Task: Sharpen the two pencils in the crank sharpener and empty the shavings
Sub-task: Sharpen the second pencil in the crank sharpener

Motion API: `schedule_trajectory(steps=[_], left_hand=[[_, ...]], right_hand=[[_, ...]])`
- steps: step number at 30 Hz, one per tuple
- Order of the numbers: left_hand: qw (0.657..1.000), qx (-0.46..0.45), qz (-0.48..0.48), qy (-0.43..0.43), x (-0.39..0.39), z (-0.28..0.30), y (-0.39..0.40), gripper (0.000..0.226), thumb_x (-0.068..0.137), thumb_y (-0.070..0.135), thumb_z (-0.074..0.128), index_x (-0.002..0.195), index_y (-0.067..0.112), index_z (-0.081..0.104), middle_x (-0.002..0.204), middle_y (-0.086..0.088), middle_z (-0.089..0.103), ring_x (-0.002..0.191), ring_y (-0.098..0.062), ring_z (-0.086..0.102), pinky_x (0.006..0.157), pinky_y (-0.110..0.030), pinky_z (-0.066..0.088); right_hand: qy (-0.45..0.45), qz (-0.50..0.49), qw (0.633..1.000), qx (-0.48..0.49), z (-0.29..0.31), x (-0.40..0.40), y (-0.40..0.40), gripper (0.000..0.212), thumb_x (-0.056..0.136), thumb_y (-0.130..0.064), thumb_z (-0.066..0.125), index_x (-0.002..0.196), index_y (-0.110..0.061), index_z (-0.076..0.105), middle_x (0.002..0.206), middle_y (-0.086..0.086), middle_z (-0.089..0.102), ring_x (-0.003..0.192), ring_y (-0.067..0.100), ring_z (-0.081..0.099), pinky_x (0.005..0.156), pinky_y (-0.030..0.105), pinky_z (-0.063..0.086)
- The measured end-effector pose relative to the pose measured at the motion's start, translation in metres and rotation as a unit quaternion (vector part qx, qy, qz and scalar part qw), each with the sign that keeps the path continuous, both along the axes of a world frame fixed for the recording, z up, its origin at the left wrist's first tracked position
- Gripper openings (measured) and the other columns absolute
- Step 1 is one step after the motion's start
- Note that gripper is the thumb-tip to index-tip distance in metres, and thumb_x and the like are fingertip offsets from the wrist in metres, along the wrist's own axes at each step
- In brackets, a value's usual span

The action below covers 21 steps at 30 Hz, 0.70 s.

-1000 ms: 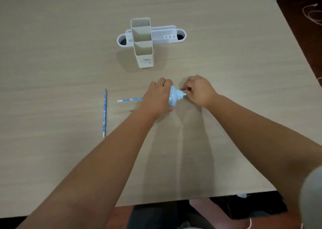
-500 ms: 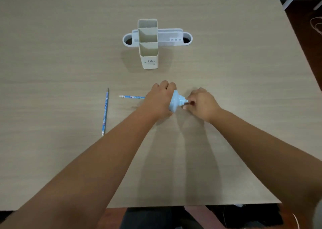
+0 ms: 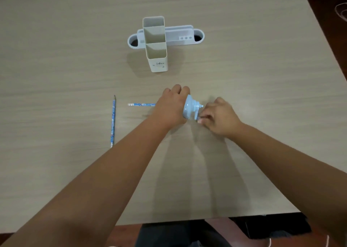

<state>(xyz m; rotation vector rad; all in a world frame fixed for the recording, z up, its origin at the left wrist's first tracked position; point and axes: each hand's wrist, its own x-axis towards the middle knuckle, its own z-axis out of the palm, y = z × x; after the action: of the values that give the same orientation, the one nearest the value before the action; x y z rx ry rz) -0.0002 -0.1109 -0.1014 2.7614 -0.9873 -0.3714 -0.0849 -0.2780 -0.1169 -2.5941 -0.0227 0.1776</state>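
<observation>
A light blue crank sharpener [image 3: 190, 106] lies on its side on the wooden table [image 3: 244, 77]. My left hand [image 3: 171, 105] wraps around its body and hides most of it. A blue patterned pencil [image 3: 141, 104] sticks out of the sharpener to the left, with its point hidden inside. My right hand [image 3: 218, 118] pinches the crank handle [image 3: 198, 118], which now sits at the lower side of the sharpener's right end. A second blue pencil [image 3: 113, 121] lies loose on the table further left, tip pointing away from me.
A cream upright pen holder [image 3: 156, 58] stands beyond the hands, in front of a low white desk organiser [image 3: 185, 37]. The table's near edge runs just above my lap, and its right edge slants off at the upper right.
My right hand has swung the crank from the upper side of the sharpener down to its lower side. My left hand keeps its hold, and the loose pencil has not moved.
</observation>
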Motion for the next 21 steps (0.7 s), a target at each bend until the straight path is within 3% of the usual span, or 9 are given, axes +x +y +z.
schedule_trajectory(steps=[2,4,8,12,14,18,21], left_hand=[[1.0,0.0,0.01,0.002,-0.001,-0.001,0.0,0.068,0.058,0.025,0.079,0.116,0.013,0.045,0.11,-0.006,0.049,0.081,-0.025,0.041,0.075,-0.035,0.044],[1.0,-0.005,0.008,0.006,-0.003,0.002,0.001,0.07,0.06,0.025,0.08,0.119,0.012,0.045,0.113,-0.006,0.048,0.081,-0.024,0.036,0.071,-0.033,0.04],[1.0,0.001,-0.007,0.007,-0.005,0.011,0.001,0.066,0.067,0.026,0.079,0.121,0.01,0.045,0.116,-0.006,0.048,0.087,-0.025,0.041,0.072,-0.025,0.023],[0.999,-0.026,0.035,0.019,-0.008,0.008,0.002,0.067,0.063,0.025,0.08,0.119,0.013,0.046,0.114,-0.004,0.048,0.093,-0.027,0.045,0.071,-0.031,0.037],[0.998,-0.029,0.044,0.021,-0.009,0.005,0.001,0.067,0.06,0.022,0.081,0.117,0.014,0.046,0.112,-0.004,0.048,0.092,-0.027,0.045,0.07,-0.034,0.043],[0.999,-0.024,0.044,0.013,-0.008,0.006,-0.001,0.069,0.059,0.024,0.081,0.117,0.013,0.046,0.112,-0.004,0.048,0.084,-0.024,0.038,0.071,-0.035,0.045],[1.0,-0.015,0.019,0.008,-0.006,0.008,-0.001,0.067,0.061,0.027,0.081,0.117,0.012,0.047,0.112,-0.005,0.049,0.083,-0.024,0.04,0.073,-0.031,0.039]], right_hand=[[0.004,-0.01,0.996,0.093,0.023,-0.016,-0.001,0.012,0.074,-0.038,0.066,0.074,-0.027,0.07,0.076,-0.006,0.066,0.083,0.023,0.047,0.083,0.023,0.035],[-0.03,-0.055,0.987,0.151,0.04,-0.004,-0.009,0.006,0.077,-0.035,0.072,0.078,-0.029,0.07,0.08,-0.01,0.065,0.092,0.017,0.04,0.084,0.015,0.029],[-0.081,-0.117,0.989,0.032,0.028,0.051,-0.014,0.01,0.08,-0.036,0.068,0.082,-0.027,0.072,0.082,-0.013,0.064,0.092,0.017,0.033,0.088,0.03,0.031],[-0.016,-0.038,0.997,-0.063,-0.004,0.027,-0.003,0.017,0.08,-0.036,0.062,0.08,-0.023,0.073,0.083,-0.007,0.067,0.088,0.026,0.039,0.085,0.045,0.04],[-0.022,-0.008,1.0,-0.018,0.0,-0.002,-0.001,0.019,0.075,-0.039,0.062,0.076,-0.023,0.073,0.075,-0.009,0.065,0.083,0.022,0.038,0.08,0.045,0.043],[-0.094,0.001,0.99,0.103,0.034,-0.002,-0.016,0.015,0.074,-0.043,0.069,0.078,-0.028,0.072,0.072,-0.014,0.064,0.08,0.018,0.042,0.076,0.025,0.036],[-0.158,-0.083,0.981,0.07,0.024,0.038,-0.02,0.016,0.077,-0.038,0.068,0.081,-0.024,0.074,0.074,-0.011,0.063,0.082,0.018,0.039,0.077,0.029,0.039]])
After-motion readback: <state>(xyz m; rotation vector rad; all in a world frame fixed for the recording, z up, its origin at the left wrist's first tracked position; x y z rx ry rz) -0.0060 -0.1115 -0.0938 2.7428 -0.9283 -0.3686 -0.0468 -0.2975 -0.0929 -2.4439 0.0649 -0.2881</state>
